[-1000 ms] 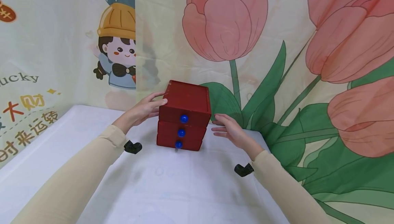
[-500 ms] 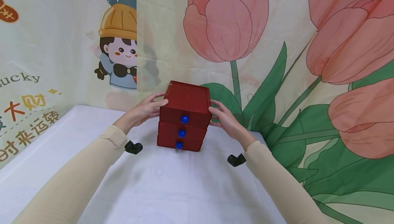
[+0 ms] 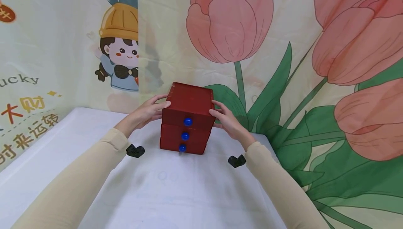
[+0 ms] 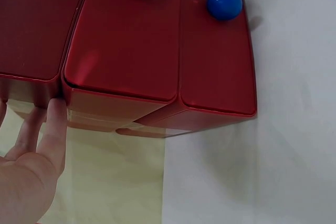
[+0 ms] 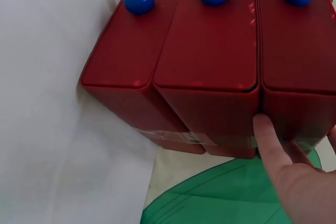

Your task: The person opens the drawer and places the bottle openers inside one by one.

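Note:
A red chest of three stacked drawers (image 3: 185, 138) stands on the white-covered table, a blue knob (image 3: 188, 121) on each front. My left hand (image 3: 146, 113) touches its left side at the top tier, the thumb at the upper front corner. On the opposite side my right hand (image 3: 228, 120) touches the same tier, thumb at the front corner and fingers along the side. In the left wrist view, nearly straight fingers (image 4: 55, 129) reach the seam below the top tier. A straight finger (image 5: 270, 140) meets that seam in the right wrist view. Some fingertips are hidden.
The white cloth (image 3: 176, 194) covers the table. Close behind the chest hangs a printed backdrop (image 3: 170, 29) with pink tulips and a cartoon figure. A black wrist-worn piece (image 3: 135, 151) juts from the left cuff, and another black piece (image 3: 237, 160) from the right.
My right hand has moved left, from beside the chest to touching its right side. The left hand stays on the left side. The chest has not visibly moved.

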Demonstrator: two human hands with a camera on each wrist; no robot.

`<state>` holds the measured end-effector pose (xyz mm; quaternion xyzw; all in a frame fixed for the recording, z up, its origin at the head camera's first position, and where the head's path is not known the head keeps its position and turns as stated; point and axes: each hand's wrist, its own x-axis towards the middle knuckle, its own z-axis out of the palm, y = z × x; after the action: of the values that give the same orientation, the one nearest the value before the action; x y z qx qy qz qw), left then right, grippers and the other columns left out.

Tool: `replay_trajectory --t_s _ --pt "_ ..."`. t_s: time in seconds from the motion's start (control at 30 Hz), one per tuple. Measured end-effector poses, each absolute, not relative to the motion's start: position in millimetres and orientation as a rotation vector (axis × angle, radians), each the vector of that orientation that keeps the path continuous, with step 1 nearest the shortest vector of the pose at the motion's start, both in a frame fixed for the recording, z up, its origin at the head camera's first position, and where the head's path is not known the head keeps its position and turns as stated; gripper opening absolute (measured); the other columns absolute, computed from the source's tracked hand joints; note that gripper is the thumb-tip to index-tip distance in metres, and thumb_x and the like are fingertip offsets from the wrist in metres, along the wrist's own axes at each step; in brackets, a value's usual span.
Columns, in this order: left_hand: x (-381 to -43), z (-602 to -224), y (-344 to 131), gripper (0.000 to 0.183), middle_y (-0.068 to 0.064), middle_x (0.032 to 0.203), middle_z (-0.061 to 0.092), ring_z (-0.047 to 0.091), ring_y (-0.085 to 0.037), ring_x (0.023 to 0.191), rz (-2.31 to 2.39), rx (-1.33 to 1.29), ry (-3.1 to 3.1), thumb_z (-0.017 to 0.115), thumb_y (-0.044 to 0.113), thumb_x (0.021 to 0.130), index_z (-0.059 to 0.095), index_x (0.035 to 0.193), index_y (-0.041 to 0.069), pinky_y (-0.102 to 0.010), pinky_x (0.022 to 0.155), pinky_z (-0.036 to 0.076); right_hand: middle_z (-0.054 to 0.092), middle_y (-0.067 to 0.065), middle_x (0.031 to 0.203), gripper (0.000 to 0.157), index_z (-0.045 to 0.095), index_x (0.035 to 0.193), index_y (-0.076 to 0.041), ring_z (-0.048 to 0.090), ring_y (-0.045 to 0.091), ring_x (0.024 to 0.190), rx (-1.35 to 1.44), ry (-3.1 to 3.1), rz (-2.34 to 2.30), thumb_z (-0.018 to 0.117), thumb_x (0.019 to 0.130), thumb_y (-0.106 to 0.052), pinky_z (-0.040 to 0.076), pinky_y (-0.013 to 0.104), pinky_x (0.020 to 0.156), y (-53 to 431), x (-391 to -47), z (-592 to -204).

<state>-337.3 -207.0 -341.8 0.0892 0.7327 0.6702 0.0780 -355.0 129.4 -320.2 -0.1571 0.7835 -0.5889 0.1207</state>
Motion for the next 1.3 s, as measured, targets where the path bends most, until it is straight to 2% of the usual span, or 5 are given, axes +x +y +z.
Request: replay_trajectory --t_s 0.5,0.77,1.2,1.3 --pt "-339.3 -341.0 -207.9 0.088 -0.019 0.170 0.032 0.042 -0.046 0.150 1.938 0.300 2.225 0.061 0.052 0.106 0.011 0.172 0.025 -0.055 0.124 0.035 0.040 0.013 0.161 0.063 0.029 0.168 -0.032 0.054 0.037 0.138 -0.406 2.232 -1.793 0.057 0.111 -0.032 0.045 0.054 0.118 130.2 -352.9 -324.4" --pt "-331.5 -341.9 -209.3 0.084 -0.019 0.170 0.033 0.043 -0.043 0.150 1.912 0.324 2.235 0.054 0.054 0.108 0.010 0.173 0.022 -0.054 0.124 0.034 0.041 0.012 0.160 0.063 0.030 0.167 -0.034 0.056 0.036 0.138 -0.364 2.199 -1.824 0.058 0.111 -0.031 0.044 0.053 0.119 130.4 -352.1 -322.3" --pt "-295.1 -360.1 -219.7 0.080 -0.023 0.170 0.030 0.043 -0.048 0.149 1.874 0.357 2.299 0.050 0.051 0.111 0.013 0.171 0.014 -0.055 0.118 0.040 0.041 0.012 0.160 0.064 0.030 0.167 -0.036 0.056 0.037 0.140 -0.336 2.173 -1.841 0.059 0.110 -0.032 0.044 0.054 0.119 129.5 -354.2 -322.4" --pt "-285.5 -369.2 -219.4 0.078 -0.024 0.171 0.028 0.044 -0.049 0.148 1.879 0.330 2.304 0.049 0.049 0.112 0.014 0.171 0.012 -0.052 0.115 0.044 0.040 0.012 0.161 0.064 0.030 0.167 -0.036 0.056 0.037 0.140 -0.325 2.171 -1.842 0.059 0.110 -0.032 0.043 0.054 0.120 129.1 -353.8 -322.4"
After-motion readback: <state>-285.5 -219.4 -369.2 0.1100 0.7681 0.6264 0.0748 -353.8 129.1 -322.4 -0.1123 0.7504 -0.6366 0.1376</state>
